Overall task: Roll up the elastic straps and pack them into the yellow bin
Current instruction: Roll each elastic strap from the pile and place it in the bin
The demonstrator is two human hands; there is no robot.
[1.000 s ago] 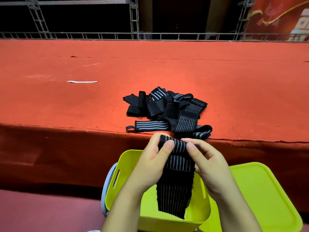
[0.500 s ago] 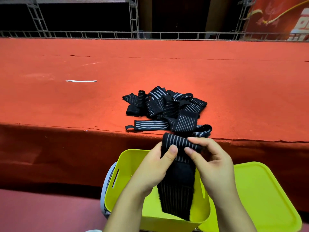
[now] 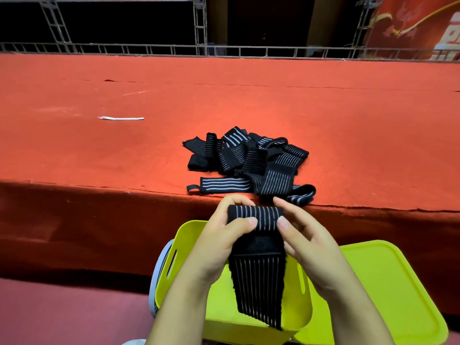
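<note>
Strap (image 3: 256,247), half rolled, pinched by left hand (image 3: 221,235) and right hand (image 3: 308,242); its hanging tail hides much of yellow bin (image 3: 301,317), whose contents cannot be seen.

Both hands, left (image 3: 221,241) and right (image 3: 307,241), hold a strap (image 3: 257,260) above the bin (image 3: 174,255), its hanging tail covering the middle of the opening. The opening is free left and right of the tail. The lid (image 3: 388,290) lies touching the bin's right side. The strap pile (image 3: 251,163) sits at the table's (image 3: 348,135) near edge, just beyond the hands. Bare tabletop surrounds the pile; a white strip (image 3: 121,118) lies well to the left.
</note>
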